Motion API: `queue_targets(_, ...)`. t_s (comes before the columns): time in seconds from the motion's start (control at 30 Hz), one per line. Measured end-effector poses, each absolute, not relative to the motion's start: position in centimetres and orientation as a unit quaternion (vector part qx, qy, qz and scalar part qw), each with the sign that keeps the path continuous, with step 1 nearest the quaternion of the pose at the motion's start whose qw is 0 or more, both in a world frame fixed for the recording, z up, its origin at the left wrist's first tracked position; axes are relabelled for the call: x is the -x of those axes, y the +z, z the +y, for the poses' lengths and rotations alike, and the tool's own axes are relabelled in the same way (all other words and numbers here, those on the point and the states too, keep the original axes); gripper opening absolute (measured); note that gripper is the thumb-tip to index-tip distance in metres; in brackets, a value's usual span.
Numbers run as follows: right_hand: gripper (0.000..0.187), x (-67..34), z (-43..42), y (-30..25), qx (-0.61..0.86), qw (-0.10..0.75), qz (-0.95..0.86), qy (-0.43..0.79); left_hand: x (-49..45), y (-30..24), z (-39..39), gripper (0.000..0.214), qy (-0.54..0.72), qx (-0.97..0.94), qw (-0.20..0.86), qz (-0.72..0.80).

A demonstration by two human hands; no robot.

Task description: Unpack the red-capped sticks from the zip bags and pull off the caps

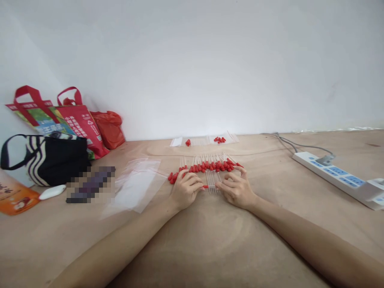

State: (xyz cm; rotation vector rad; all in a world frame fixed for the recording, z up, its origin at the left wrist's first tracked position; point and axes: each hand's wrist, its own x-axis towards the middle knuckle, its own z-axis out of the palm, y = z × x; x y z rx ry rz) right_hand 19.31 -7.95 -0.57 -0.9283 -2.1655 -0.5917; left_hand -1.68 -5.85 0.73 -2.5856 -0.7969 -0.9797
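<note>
A row of several clear thin tubes with red caps (210, 165) lies on the wooden table (210, 240) in front of me. My left hand (186, 189) rests at the left end of the row, fingers curled, pinching a small red cap (205, 186) at its fingertips. My right hand (235, 188) sits just right of it, fingers bent, pinching the end of a clear tube (211, 187) that points toward the red cap. Both hands lie on the near edge of the tube pile.
Clear plastic bags (136, 186) lie left of my hands. More tubes and red caps (220, 139) sit near the wall. Shopping bags (75, 120), a striped black bag (48, 158) and an orange packet (15, 198) crowd the left. A white power strip (339, 176) lies at right.
</note>
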Motion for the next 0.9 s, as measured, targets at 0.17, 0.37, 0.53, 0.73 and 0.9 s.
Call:
queue_targets(0.17,0.024,-20.0,-8.2,-0.4,0.377,0.337,-0.839,-0.202,2.2,0.9,-6.0,0.018,-0.330,0.893,0.134,-0.275)
queue_targets(0.37,0.021,-22.4,-7.6,-0.6,0.456,0.391,-0.777,-0.188,4.8,0.7,-5.3,0.014,-0.399,0.844,0.111,-0.341)
queue_targets(0.53,0.023,-22.3,-7.3,-1.1,0.500,0.369,-0.765,-0.167,5.3,1.2,-4.8,0.023,-0.445,0.802,0.097,-0.386)
queue_targets(0.73,0.023,-22.0,-7.2,-1.3,0.528,0.335,-0.758,-0.186,7.7,2.0,-3.4,0.023,-0.418,0.735,0.034,-0.532)
queue_targets(0.9,0.024,-20.9,-7.2,-1.1,0.543,0.304,-0.761,-0.185,8.1,1.9,-3.2,0.020,-0.383,0.706,-0.020,-0.596)
